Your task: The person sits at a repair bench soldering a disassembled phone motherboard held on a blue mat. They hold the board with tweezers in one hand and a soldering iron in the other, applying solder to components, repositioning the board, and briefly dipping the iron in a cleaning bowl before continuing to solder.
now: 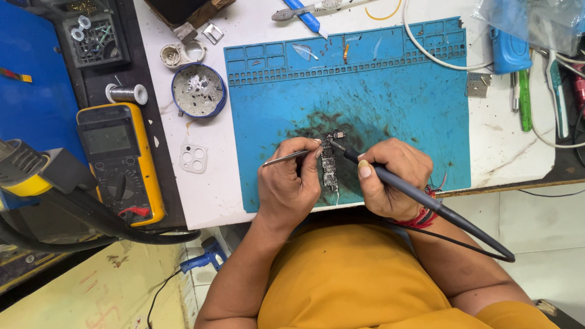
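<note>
A small dark circuit board lies on the blue work mat near its front edge. My left hand pinches metal tweezers, their tips resting at the board's upper end. My right hand grips a dark soldering iron like a pen; its tip touches the top of the board. The iron's black cable loops off to the right past my forearm.
A yellow multimeter sits left of the white table. A round blue tin of flux residue, a solder spool and a white camera frame lie left of the mat. Tools, cables and a blue case crowd the right.
</note>
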